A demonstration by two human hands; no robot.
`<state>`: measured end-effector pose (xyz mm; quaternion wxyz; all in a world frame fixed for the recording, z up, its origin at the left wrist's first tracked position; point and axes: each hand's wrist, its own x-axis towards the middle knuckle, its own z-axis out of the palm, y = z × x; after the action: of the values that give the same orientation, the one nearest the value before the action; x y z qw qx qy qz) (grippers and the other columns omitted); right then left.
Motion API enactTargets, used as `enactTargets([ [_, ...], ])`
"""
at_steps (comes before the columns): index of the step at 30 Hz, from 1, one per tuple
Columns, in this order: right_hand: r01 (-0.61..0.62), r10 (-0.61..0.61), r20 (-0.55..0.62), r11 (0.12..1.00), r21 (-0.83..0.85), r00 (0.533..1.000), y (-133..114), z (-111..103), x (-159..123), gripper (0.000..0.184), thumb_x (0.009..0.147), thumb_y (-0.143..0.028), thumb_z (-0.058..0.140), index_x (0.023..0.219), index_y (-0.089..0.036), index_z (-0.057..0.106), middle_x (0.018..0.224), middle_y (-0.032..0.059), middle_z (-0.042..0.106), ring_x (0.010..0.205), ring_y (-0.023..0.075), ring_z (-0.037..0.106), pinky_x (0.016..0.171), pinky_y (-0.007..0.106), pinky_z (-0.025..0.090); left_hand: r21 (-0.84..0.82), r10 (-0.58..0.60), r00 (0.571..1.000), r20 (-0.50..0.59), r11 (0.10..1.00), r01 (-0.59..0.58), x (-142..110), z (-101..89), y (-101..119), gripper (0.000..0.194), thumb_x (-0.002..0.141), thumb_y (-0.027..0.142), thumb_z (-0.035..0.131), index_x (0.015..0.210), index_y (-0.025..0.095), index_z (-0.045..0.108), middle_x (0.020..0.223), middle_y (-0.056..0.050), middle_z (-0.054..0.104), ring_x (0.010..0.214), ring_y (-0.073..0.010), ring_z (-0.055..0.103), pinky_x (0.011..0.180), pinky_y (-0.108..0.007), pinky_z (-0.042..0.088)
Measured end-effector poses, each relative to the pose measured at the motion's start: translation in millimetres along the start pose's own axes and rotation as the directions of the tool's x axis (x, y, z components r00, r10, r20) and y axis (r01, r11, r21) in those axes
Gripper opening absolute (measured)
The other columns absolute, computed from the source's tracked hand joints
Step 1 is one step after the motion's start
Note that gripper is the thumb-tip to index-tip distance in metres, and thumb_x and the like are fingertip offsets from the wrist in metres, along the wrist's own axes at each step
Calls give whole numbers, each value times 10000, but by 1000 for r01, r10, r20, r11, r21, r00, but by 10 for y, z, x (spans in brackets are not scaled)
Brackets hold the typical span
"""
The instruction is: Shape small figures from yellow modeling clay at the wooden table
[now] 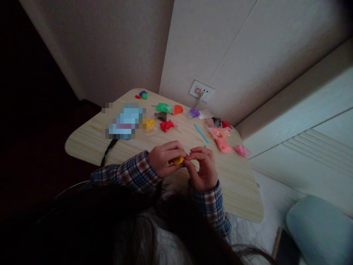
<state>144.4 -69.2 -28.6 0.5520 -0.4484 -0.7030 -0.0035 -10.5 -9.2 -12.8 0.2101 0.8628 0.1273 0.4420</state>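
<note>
Over the near part of the table, my left hand (164, 157) is closed around a lump of yellow modelling clay (178, 160). My right hand (204, 170) meets it from the right, thumb and fingertips pinched at the clay's edge. What lies right between those fingertips is too small to make out. A light-blue modelling tool (202, 133) lies on the tabletop beyond my right hand. Past my left hand are an open bag of yellow clay (149, 125) and a red clay packet (167, 126).
The wooden table (242, 191) has rounded corners. Green (164, 107), orange (178, 109), purple (195, 112) and coral (223, 144) clay bags lie along its far side. A blurred-out screen (125, 123) with a dark cable stands left. A wall socket (202, 90) holds a plug.
</note>
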Motion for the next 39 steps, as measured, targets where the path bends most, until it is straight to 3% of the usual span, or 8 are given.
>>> enactTargets([
  [11,40,-39,35,998,-57,999,-31,-16,30,125,774,-128,595,863,-216,595,913,48,564,872,187,563,731,373,504,11,28,1000,-10,1000,-28,-1,9,-18,131,825,236,583,839,109,608,789,-58,590,686,-102,546,626,-185,473],
  [18,-162,173,-113,982,101,978,-28,28,-46,60,821,-180,532,849,-219,569,911,44,548,869,177,546,689,350,495,-23,-22,1000,-17,999,22,-5,15,-19,129,819,253,600,863,135,632,794,-41,599,594,-64,514,555,-158,456],
  [25,-234,274,-142,941,243,951,-105,17,-7,86,826,-205,507,866,-214,583,886,45,536,835,155,535,639,285,488,-6,-2,1000,-14,1000,2,-2,-9,-43,148,809,247,615,894,129,644,795,-42,598,602,-67,518,562,-162,465],
  [30,-305,369,-151,892,333,917,-107,56,-30,104,762,-240,600,843,-214,540,891,44,516,836,162,538,629,278,486,2,-14,1000,-25,1000,14,1,-4,-39,138,808,239,616,879,123,639,789,-36,594,551,-50,484,533,-153,451],
  [34,-292,361,-168,897,333,917,-90,62,-34,82,764,-239,595,793,-213,523,857,32,509,814,158,546,648,296,495,2,-22,999,-24,1000,22,-1,-3,-34,138,813,247,607,881,131,640,797,-38,603,550,-52,495,540,-159,460],
  [39,-232,276,-142,936,266,950,-107,29,0,33,804,-204,544,803,-214,576,810,28,550,789,156,546,671,319,479,19,3,999,-40,1000,-3,8,-21,-32,140,803,238,621,885,126,641,788,-35,601,548,-52,488,526,-154,457],
])
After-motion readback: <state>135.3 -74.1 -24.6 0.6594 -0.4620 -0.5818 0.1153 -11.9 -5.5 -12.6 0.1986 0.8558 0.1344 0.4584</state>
